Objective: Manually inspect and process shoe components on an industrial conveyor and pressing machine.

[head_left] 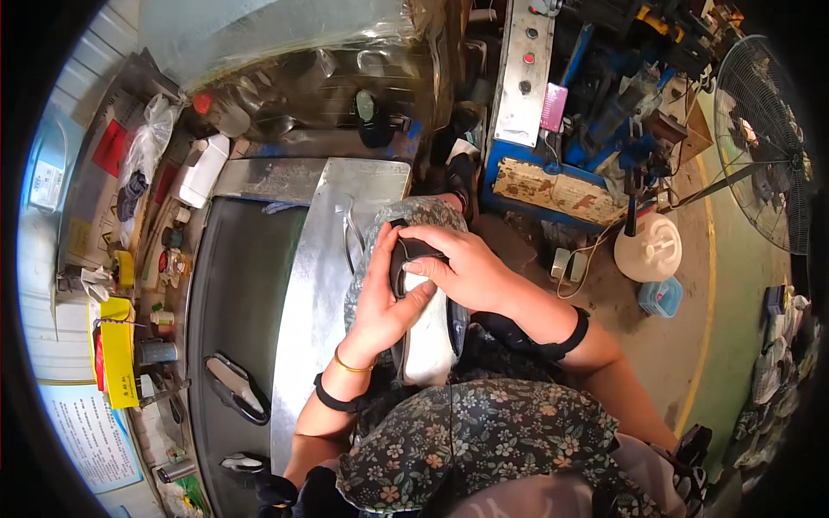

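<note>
Left hand [378,304] and right hand [477,272] — we clasp the dark shoe [430,345] between them, our knee [423,210] seemingly steadying it!

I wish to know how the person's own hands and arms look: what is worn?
The left hand and right hand wear no gloves. A thin gold-coloured bangle circles the left wrist. A black band rings the left forearm, and a second black band the right forearm.
</note>
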A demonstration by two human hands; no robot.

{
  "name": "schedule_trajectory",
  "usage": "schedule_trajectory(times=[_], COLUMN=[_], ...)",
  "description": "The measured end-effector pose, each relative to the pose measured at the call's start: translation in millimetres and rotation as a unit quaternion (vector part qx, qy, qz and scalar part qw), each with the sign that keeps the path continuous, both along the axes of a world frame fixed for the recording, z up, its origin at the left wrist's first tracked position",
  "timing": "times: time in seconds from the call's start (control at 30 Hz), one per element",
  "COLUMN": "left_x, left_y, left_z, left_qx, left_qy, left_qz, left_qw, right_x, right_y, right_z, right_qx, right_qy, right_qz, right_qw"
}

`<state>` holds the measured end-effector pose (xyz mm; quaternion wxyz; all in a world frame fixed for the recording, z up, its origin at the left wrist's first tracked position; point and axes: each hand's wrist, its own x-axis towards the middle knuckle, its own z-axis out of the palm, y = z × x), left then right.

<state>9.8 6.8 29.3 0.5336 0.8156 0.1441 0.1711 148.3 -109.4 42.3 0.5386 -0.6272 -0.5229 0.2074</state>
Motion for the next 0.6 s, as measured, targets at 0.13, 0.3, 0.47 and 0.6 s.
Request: schedule_trajectory(times=[0.13,0.3,0.47,0.6], left_x=[-4.3,4.6,22.6,3.1], left_y=[2.0,5.7,8.9,2.5], left_z=[-3.2,12.4,32.3,26.3], left_qx=[0.017,0.071,-0.144,-0.182], left_qy=[-0.003,-0.017,-0.027,-0.085], left_qz=[-0.015,-0.041,-0.084,-0.005], left_qw=[1.000,0.996,0.986,0.980], right_x=[-4.0,-37.4,-28.9,-6.6], right_y=[-8.6,-40.5,-65.0,-62.1], right_z=[-12.5,-37.9,-38.3,-41.1], right_qx=[0.031,0.009,-0.069,-0.017], right_qy=[0.025,0.106,0.289,0.385], right_qz=[-0.052,-0.072,-0.075,-0.039], right_qw=[0.998,0.992,0.952,0.922])
